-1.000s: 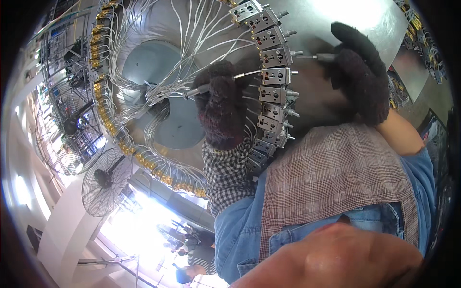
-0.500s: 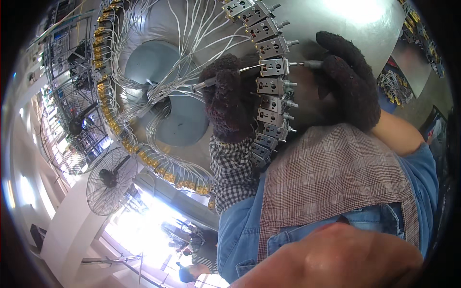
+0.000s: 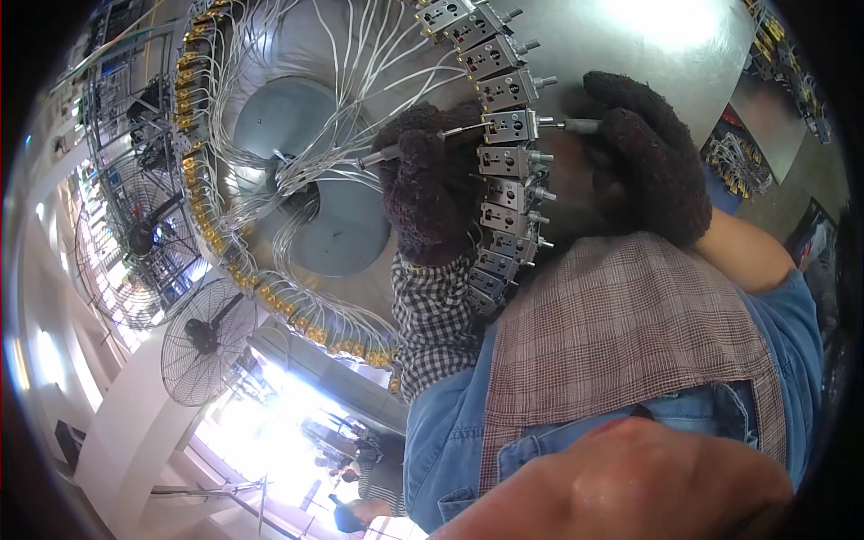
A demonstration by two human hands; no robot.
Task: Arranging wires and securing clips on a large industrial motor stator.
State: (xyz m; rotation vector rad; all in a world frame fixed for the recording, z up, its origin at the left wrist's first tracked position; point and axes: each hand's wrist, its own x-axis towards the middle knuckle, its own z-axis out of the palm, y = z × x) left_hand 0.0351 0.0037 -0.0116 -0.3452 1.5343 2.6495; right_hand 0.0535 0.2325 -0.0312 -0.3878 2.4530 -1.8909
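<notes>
My left hand, in a dark knitted glove, is closed around a screwdriver. The thin shaft runs right to a small metal thermostat-like block in a curved row. My right hand, gloved alike, pinches a grey-handled tool. Its tip lies in line with the short stud on that block's outer side; whether they touch I cannot tell. More such blocks continue above and below. White wires fan from the middle of the round fixture toward the row.
Brass-coloured connectors line the fixture's left rim. A shiny metal sheet lies beyond my right hand. Bundled wired parts sit at the right. A standing fan is at lower left, and another person appears in the background.
My right hand and its tool have shifted slightly left and down toward the block's stud. The left hand keeps its hold with hardly any movement.
</notes>
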